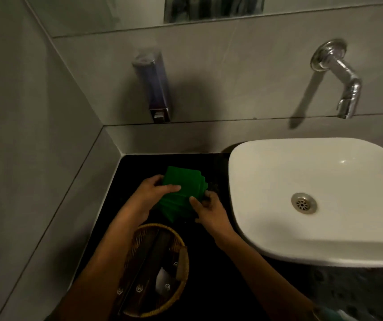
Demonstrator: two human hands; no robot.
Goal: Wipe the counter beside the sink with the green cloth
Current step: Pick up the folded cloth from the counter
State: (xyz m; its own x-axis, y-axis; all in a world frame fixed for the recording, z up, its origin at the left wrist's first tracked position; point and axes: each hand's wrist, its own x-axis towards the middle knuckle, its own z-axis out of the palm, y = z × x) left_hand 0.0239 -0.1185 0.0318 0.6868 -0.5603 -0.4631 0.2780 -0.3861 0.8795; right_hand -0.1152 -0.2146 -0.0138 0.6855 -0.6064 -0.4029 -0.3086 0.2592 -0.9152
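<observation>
A folded green cloth (181, 185) lies on the black counter (139, 165) to the left of the white sink (320, 242). My left hand (148, 195) grips the cloth's left edge, thumb laid across its top. My right hand (209, 212) pinches the cloth's lower right corner, close to the sink's left rim. Both forearms reach in from the bottom of the view. The cloth's lower part is partly hidden between my hands.
A round wicker basket (181, 258) with dark packets stands on the counter under my left forearm. Grey tiled walls close the left and back. A soap dispenser (155, 89) and a chrome tap (343, 77) hang on the back wall.
</observation>
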